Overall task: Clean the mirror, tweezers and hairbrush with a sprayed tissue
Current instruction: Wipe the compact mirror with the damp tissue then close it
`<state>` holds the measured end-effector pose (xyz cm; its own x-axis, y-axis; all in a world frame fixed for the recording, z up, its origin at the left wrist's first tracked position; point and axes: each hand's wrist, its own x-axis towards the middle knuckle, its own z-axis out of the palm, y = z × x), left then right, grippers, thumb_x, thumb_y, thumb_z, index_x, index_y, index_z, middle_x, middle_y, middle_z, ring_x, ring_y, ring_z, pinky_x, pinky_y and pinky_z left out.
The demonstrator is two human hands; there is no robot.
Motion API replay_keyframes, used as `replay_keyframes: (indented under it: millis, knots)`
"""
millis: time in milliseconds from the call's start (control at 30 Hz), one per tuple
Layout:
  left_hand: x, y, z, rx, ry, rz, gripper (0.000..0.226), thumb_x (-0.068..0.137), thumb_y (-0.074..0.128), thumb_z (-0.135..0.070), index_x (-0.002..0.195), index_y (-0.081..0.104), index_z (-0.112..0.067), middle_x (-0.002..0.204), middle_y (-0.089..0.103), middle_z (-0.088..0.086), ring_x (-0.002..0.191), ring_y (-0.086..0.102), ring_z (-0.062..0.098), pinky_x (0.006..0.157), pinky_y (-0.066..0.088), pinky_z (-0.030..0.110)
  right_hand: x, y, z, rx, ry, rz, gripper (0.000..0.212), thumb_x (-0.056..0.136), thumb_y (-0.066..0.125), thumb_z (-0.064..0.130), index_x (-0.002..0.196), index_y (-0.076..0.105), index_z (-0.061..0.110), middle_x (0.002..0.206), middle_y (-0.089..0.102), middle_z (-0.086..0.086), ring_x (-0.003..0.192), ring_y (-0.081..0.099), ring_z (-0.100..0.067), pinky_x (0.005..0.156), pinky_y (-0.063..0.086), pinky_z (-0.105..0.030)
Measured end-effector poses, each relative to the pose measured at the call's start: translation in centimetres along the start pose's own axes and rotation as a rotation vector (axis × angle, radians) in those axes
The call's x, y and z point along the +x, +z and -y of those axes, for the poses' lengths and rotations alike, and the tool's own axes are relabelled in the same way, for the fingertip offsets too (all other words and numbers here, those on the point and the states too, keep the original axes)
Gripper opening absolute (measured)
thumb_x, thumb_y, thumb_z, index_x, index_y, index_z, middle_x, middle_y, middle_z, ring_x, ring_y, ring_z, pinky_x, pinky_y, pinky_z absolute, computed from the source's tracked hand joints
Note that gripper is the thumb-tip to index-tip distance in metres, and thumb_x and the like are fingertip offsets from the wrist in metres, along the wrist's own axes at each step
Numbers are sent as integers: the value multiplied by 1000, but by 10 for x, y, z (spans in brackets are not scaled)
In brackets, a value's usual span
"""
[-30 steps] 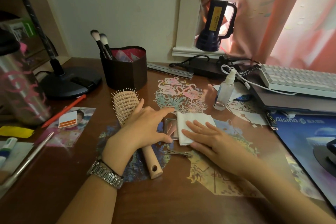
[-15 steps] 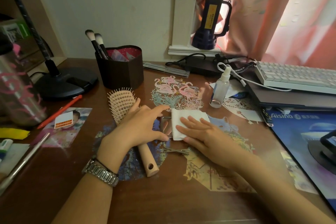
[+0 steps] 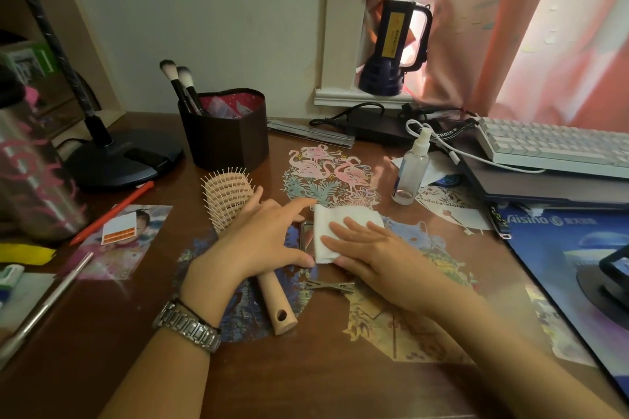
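A small square mirror [image 3: 306,234] lies flat at the middle of the desk, mostly covered by a folded white tissue [image 3: 340,224]. My right hand [image 3: 367,248] presses flat on the tissue with its fingers spread. My left hand [image 3: 265,240] steadies the mirror's left edge between forefinger and thumb, resting over the wooden hairbrush [image 3: 235,201], whose handle points toward me. Metal tweezers [image 3: 328,286] lie just below the mirror, untouched. A clear spray bottle [image 3: 410,173] stands upright to the back right.
A dark heart-shaped holder [image 3: 224,139] with makeup brushes stands behind the hairbrush. A lamp base [image 3: 122,160] and a steel flask [image 3: 30,180] are on the left. A keyboard [image 3: 558,146] on a laptop and a blue mat [image 3: 561,248] fill the right side.
My right hand has slid the tissue slightly across the mirror; my left hand stays in place holding the mirror's edge. The view has shifted a little.
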<state>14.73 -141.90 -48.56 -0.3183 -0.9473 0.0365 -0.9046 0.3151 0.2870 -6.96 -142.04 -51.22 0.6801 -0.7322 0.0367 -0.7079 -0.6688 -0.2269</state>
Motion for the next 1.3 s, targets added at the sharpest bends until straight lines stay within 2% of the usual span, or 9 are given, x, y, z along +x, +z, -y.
replay_keyframes:
  millis: [133,300,433,567,733,900,1033,1200,1300]
  knots:
    - [0,1,0,8,4,1,90,68,67,-61,142,20,-40,132,53,-16,131,31,9,114,-8,33,-13,2,5,-19,1,-5,52,93,18,52,143,28,40,153,18,18,142,8,-3,118,5,-28]
    - [0,1,1,-10,11,13,88,69,67,-59,140,19,-41,132,53,-15,132,30,10,113,-8,32,5,-2,1,-2,6,24,53,92,18,52,142,32,38,153,23,15,143,12,-7,119,14,-37]
    - [0,2,2,-17,7,9,88,69,66,-60,141,19,-41,131,54,-15,131,31,9,114,-8,32,11,0,-1,5,-4,16,54,92,20,51,142,32,35,153,23,12,144,11,-10,119,11,-38]
    - [1,1,1,-4,1,5,87,69,67,-59,141,21,-39,132,53,-15,131,31,10,114,-7,33,-1,1,-5,37,-26,17,53,92,21,51,141,33,37,152,23,15,143,11,-6,119,8,-33]
    - [1,0,0,1,-4,9,89,69,68,-59,142,21,-38,133,52,-15,133,30,11,112,-7,31,-18,1,-15,10,-14,3,50,93,20,54,142,25,45,152,16,23,142,9,1,117,4,-26]
    - [1,2,2,-1,-9,-1,89,68,68,-61,141,21,-39,133,53,-15,135,28,15,114,-4,33,-39,-3,-33,-12,71,-23,49,92,16,59,141,20,51,151,15,26,140,6,7,119,9,-32]
    - [2,3,2,4,-13,6,89,69,67,-61,141,20,-39,134,52,-15,136,25,17,114,-3,34,-47,-5,-42,-38,107,-39,51,89,17,66,139,22,54,149,17,28,140,10,5,119,11,-34]
    - [2,3,4,0,-11,0,89,68,66,-62,141,20,-40,132,53,-15,134,28,16,114,-3,33,-46,-6,-38,-41,107,-138,50,89,22,62,134,39,49,142,28,29,136,25,4,116,18,-29]
    - [2,3,3,5,-9,-4,88,69,67,-61,141,20,-39,133,53,-14,135,28,17,114,-2,33,-47,-7,-35,-25,109,-200,41,92,35,53,128,49,43,134,35,28,128,31,6,110,26,-25]
